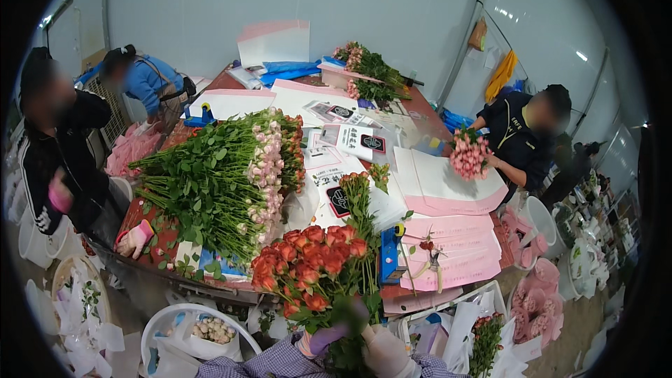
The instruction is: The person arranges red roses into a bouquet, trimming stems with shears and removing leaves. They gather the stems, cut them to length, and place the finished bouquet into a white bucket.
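Close in front of me is a bunch of orange-red roses [308,259], blooms tilted to the upper left and leafy stems running down between my hands. My left hand [325,337], in a purple and pink glove, is closed around the stems and partly blurred. On the other side, my right hand [388,353], in a whitish glove, grips the lower stems, its fingers partly hidden by leaves. Just beyond lie more small orange roses [357,199] on long stems. A blue tape dispenser [392,255] stands right of the bunch, beside pink-edged wrapping sheets [458,255].
A large pile of pale pink roses [266,168] covers the table's left side. Printed sleeves [360,141] lie mid-table. Across on the right, a person [521,136] holds pink roses [469,154]; two people stand left. A white tub [150,329] and crate [500,297] flank me.
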Action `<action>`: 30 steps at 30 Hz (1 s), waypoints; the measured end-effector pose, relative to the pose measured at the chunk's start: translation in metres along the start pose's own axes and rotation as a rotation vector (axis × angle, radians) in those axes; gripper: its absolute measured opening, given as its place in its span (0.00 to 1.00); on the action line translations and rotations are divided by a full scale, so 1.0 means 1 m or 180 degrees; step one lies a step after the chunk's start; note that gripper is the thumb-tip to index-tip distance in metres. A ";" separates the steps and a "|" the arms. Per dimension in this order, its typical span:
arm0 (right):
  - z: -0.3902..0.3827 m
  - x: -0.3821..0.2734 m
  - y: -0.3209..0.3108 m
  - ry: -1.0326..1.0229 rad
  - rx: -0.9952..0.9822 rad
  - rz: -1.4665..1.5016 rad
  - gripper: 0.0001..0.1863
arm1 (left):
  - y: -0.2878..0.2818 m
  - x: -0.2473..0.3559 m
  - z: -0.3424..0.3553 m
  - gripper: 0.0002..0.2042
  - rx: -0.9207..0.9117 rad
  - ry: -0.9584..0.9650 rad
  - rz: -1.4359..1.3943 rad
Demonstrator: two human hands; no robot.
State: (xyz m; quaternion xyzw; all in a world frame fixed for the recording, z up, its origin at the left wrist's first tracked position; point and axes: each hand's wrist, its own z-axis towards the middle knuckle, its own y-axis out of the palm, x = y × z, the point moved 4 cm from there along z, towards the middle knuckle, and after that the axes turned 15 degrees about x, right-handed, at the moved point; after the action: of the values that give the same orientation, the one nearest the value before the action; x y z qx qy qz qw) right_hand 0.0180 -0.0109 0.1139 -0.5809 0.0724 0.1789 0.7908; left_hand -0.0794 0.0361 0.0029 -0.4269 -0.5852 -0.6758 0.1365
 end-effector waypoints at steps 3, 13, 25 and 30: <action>0.006 -0.008 0.002 0.0103 -0.0299 -0.0336 0.18 | 0.006 0.010 0.012 0.24 -0.0251 0.0202 0.0140; 0.019 -0.020 0.046 -0.1024 -0.0392 -0.0706 0.08 | -0.033 0.009 0.014 0.15 0.0530 0.0071 0.0152; 0.159 0.075 0.127 -0.1293 -0.1165 -0.0046 0.13 | -0.090 0.029 -0.019 0.13 0.1737 0.0888 0.0070; 0.236 0.243 0.243 0.1940 0.0161 -0.0376 0.16 | -0.109 0.025 -0.034 0.14 0.1586 -0.0167 -0.1403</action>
State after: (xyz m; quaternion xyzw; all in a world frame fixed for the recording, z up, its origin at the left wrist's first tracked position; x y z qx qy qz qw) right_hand 0.1313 0.3236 -0.1069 -0.5911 0.2767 -0.0517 0.7559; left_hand -0.1836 0.0437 -0.0506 -0.2608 -0.8140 -0.5139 0.0720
